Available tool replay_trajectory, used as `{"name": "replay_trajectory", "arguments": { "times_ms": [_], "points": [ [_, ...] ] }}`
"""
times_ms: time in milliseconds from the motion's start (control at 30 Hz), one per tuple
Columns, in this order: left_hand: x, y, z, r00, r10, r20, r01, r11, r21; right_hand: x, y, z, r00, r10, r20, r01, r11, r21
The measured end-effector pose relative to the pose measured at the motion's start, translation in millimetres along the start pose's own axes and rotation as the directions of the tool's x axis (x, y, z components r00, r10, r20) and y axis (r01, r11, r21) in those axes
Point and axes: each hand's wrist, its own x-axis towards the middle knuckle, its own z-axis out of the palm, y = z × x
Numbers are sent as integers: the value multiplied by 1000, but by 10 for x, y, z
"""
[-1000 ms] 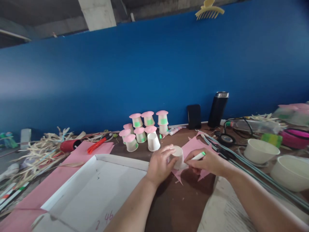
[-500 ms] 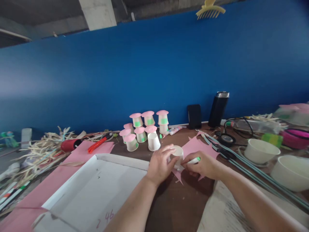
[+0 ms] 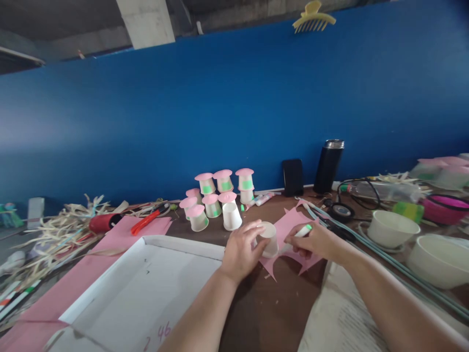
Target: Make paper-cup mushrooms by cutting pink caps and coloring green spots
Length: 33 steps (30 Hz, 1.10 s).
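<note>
My left hand (image 3: 244,248) grips a small white paper cup (image 3: 270,240), its open mouth facing up and tilted toward me. Just right of the cup, my right hand (image 3: 311,239) is closed around a white marker with a green end (image 3: 303,231). The marker's other end points left toward the cup; I cannot tell whether it touches. Cut pink paper (image 3: 293,220) lies flat beneath and behind both hands. Beyond my left hand stands another plain white cup (image 3: 231,216), beside several upturned cups with pink paper discs on top and green patches (image 3: 199,218).
At the left are a white box lid (image 3: 176,278), pink sheets (image 3: 84,259), a red-handled tool (image 3: 148,220) and pale strips. A black phone (image 3: 292,177) and black bottle (image 3: 329,166) stand at the blue wall. White bowls (image 3: 393,230) and grey-green tubes lie right.
My right hand with the marker has drawn slightly right, away from the cup. The left hand still holds the cup in nearly the same place. The view has shifted slightly.
</note>
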Motion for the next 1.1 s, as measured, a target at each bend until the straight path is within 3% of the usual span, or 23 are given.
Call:
{"name": "replay_trajectory", "arguments": {
  "times_ms": [500, 1100],
  "points": [
    [-12, -14, 5, 1000, -9, -1, 9, 1000, -2, 4, -58, 1, 986, 114, -124, -94, 983, 159],
    [-7, 1, 7, 1000, 16, -27, -16, 1000, 3, -58, -94, -35, 999, -6, -38, 15, 973, 232]
  ]
}}
